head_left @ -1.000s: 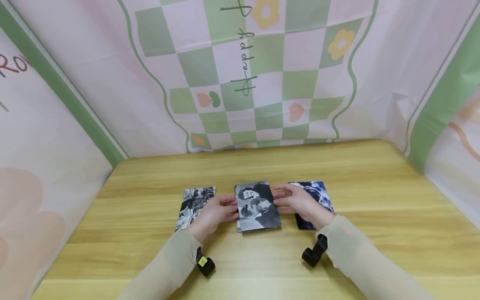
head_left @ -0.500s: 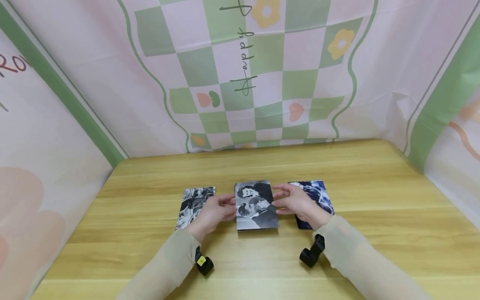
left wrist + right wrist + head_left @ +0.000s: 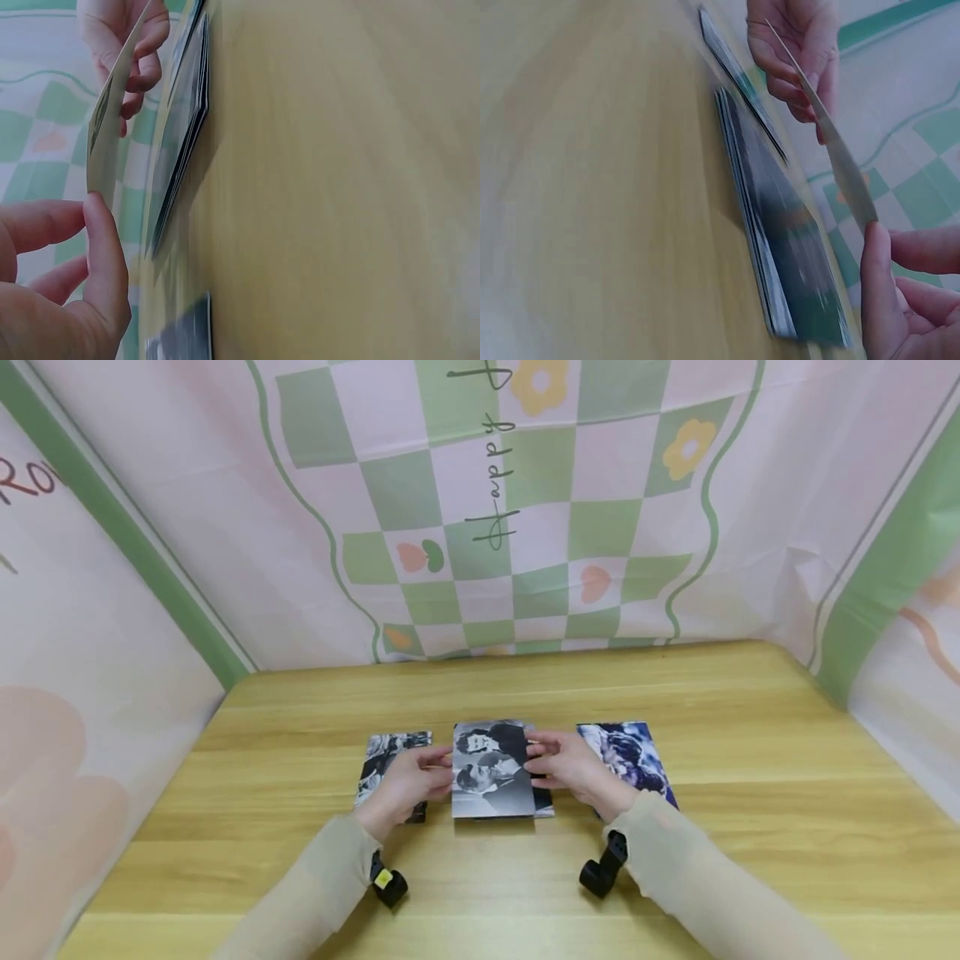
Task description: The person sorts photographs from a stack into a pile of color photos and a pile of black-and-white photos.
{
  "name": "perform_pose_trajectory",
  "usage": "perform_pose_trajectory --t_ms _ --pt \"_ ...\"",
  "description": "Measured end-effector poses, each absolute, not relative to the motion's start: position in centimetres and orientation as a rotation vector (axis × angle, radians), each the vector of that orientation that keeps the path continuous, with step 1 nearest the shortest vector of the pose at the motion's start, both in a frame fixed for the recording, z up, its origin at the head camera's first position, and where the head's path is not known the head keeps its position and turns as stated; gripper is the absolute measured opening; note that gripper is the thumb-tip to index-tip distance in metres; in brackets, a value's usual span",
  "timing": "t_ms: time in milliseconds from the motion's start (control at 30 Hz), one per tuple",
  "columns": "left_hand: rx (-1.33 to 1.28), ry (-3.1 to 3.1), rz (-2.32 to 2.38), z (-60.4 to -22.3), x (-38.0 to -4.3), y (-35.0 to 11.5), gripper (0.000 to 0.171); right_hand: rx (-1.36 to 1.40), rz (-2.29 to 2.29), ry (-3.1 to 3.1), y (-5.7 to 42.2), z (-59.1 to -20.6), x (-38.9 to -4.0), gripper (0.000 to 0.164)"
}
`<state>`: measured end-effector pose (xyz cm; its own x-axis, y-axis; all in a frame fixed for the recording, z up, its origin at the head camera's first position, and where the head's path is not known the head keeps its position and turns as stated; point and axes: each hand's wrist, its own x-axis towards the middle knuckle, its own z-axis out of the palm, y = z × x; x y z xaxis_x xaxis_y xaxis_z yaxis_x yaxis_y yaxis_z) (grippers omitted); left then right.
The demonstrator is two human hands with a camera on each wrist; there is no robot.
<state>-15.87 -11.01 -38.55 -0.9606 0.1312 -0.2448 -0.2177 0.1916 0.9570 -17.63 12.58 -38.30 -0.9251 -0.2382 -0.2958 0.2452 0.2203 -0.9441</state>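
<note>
A black-and-white photo card (image 3: 487, 789) showing two people is held flat above the table between both hands. My left hand (image 3: 403, 785) pinches its left edge, and my right hand (image 3: 576, 767) pinches the right edge with the thumb and fingers. Below it, apart from it, lies a middle stack of photo cards (image 3: 780, 225), mostly hidden in the head view. Another black-and-white photo card (image 3: 390, 745) lies at the left, partly behind the left hand. At the right, a blue-toned photo card (image 3: 630, 756) is partly covered by the right hand.
The wooden table (image 3: 480, 893) carries the cards. A curtain with green and white checks (image 3: 540, 535) hangs along its far edge, with fabric walls on both sides. A small black camera (image 3: 390, 887) sits at the left wrist, another camera (image 3: 600, 877) at the right.
Both hands have shifted left with the held photo card, which was lined up over the middle stack. The stack's right side now shows beside it. The head view has moved slightly.
</note>
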Motion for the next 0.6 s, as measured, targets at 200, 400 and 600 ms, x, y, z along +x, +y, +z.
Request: perform_pose_trajectory --t_ms 200,400,600 --pt "-0.087 2.233 1.817 -38.2 -15.7 -12.9 0.047 0.023 -1.792 2.109 10.5 -38.3 -17.6 0.055" --pt "-0.081 2.233 1.792 -38.2 -15.7 -15.0 0.05 0.029 -1.788 2.109 8.5 -38.2 -17.7 0.055" --pt "-0.039 2.229 1.78 -38.1 -15.6 -17.2 0.053 0.031 -1.798 2.092 6.4 -38.0 -17.7 0.056"
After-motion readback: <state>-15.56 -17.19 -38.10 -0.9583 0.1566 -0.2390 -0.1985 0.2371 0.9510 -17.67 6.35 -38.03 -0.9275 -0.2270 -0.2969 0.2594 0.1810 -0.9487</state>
